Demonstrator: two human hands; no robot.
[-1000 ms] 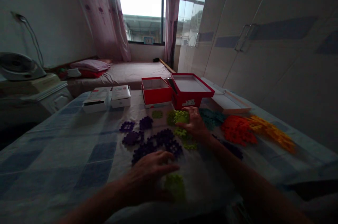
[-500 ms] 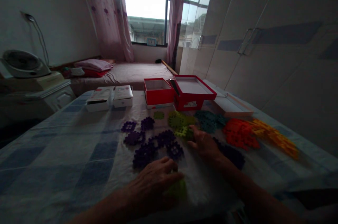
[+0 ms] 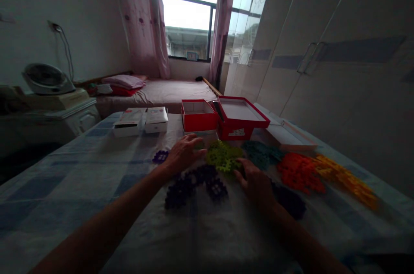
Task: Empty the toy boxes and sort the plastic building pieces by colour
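Observation:
Flat plastic lattice pieces lie sorted by colour on a checked tablecloth (image 3: 80, 166). My left hand (image 3: 183, 153) reaches over the purple pieces (image 3: 194, 181), fingers curled down near a small green piece by the yellow-green pile (image 3: 224, 156). What it grips, if anything, is hidden. My right hand (image 3: 257, 183) rests palm down, fingers apart, at the near edge of the yellow-green pile. One purple piece (image 3: 160, 156) lies just left of my left hand. A teal pile (image 3: 261, 152), an orange-red pile (image 3: 299, 171) and a yellow-orange pile (image 3: 351, 179) run to the right.
Two open red boxes (image 3: 198, 115) (image 3: 242, 118) stand behind the piles, with a flat lid (image 3: 287, 134) to their right. Two white boxes (image 3: 142, 119) sit at the back left. Beyond are a bed, a window, a wardrobe on the right and a fan on a cabinet (image 3: 48, 80).
My left hand has moved from the near table edge forward to the back of the purple pieces. My right hand has drawn back from the red box to the green pile's near edge.

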